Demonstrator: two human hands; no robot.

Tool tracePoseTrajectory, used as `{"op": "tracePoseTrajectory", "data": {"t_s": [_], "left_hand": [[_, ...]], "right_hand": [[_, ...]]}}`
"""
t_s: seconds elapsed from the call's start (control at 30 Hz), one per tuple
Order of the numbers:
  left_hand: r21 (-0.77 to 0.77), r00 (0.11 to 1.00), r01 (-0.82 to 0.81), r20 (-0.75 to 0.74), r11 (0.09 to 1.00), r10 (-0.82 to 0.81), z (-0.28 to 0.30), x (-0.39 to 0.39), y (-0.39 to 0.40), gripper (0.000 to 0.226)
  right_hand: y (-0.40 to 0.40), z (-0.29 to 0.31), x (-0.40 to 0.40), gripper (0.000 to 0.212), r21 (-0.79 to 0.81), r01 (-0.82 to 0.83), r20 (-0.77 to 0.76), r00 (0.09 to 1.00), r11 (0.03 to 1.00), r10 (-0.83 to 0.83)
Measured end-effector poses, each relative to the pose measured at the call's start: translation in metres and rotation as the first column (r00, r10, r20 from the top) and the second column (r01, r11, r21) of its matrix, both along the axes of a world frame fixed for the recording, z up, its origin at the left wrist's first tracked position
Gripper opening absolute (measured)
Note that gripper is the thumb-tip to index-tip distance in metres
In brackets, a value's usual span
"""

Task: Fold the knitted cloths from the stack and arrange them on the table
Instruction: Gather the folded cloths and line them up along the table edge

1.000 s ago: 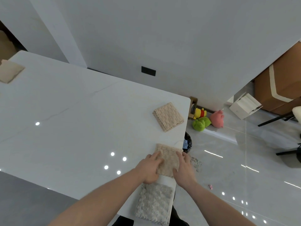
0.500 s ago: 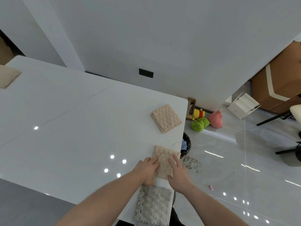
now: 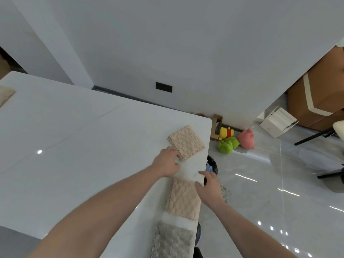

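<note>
Three folded knitted cloths line the worktop's (image 3: 78, 138) right edge. The left hand (image 3: 166, 163), fingers loosely curled, touches the near corner of the far beige cloth (image 3: 186, 142) by the far right corner. The right hand (image 3: 208, 187) rests open on the middle beige cloth (image 3: 181, 200). Nearest lies the grey cloth (image 3: 172, 241). No containers hold cloths.

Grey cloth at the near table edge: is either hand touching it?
No. The grey cloth lies untouched; the left hand reaches the far beige cloth, and the right hand rests on the middle beige cloth.
</note>
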State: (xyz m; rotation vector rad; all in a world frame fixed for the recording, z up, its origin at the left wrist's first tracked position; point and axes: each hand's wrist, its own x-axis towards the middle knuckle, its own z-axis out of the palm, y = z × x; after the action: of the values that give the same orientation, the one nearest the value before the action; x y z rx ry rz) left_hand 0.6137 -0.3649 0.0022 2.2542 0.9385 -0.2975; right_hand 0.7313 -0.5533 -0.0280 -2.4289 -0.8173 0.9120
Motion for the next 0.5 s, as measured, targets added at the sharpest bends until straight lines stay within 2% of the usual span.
{"op": "tracePoseTrajectory", "data": {"t_s": [0.2,0.5], "left_hand": [[-0.061,0.983,-0.17,-0.084,0.983,0.165,-0.008,0.039,0.049,0.047],[-0.169,0.961,-0.251,-0.162,0.953,0.224,-0.029,0.058,0.066,0.056]], "right_hand": [[0.06,-0.004,0.05,0.067,-0.006,0.247,-0.238,0.941,0.969,-0.241],[0.102,-0.037,0.091,0.086,-0.08,0.315,-0.344,0.882,0.946,-0.323]]}}
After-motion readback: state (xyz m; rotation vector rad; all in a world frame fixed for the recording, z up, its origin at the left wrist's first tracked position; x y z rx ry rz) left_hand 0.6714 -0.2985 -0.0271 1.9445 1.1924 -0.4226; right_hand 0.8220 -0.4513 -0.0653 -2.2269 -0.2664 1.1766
